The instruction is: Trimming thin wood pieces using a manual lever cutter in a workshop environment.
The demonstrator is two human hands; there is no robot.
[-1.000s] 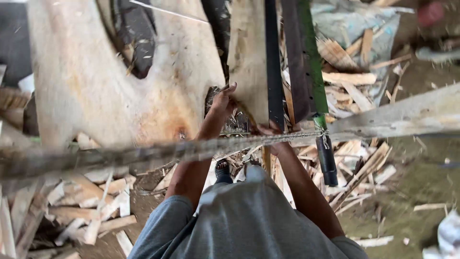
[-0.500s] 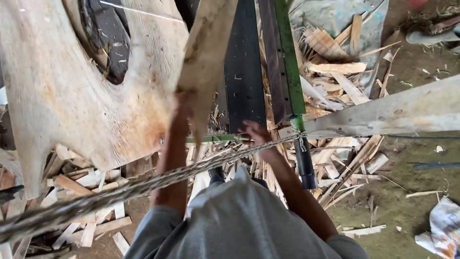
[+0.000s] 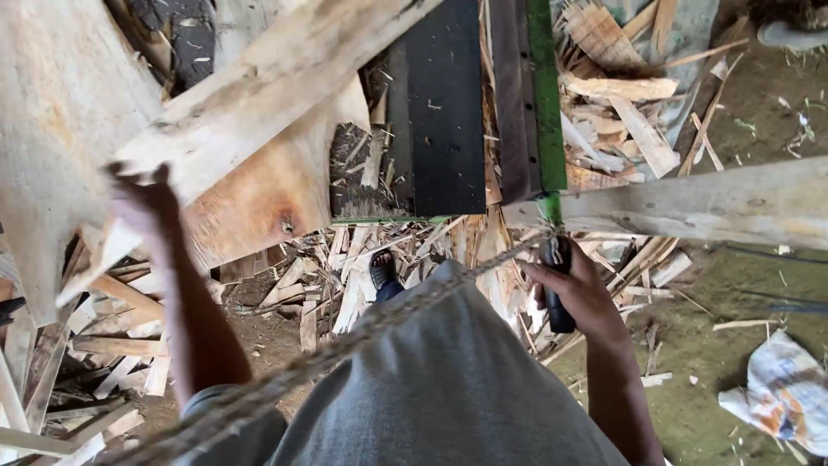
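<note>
My left hand grips the lower end of a pale wooden plank that slants up to the right across the view. Behind the plank lies a large rough wood slab with an orange-brown patch. My right hand is closed around a black handle at the lower end of a green bar. That bar runs along the right side of a black machine bed. My grey shirt fills the bottom middle.
A twisted rope crosses diagonally in front of my body. A pale wooden beam juts in from the right. Offcuts and splinters litter the dirt floor around my sandalled foot. A crumpled white bag lies at the lower right.
My left hand has swung the plank's end out to the left, so the plank now slants. My right hand has left the wood and closed on the black handle.
</note>
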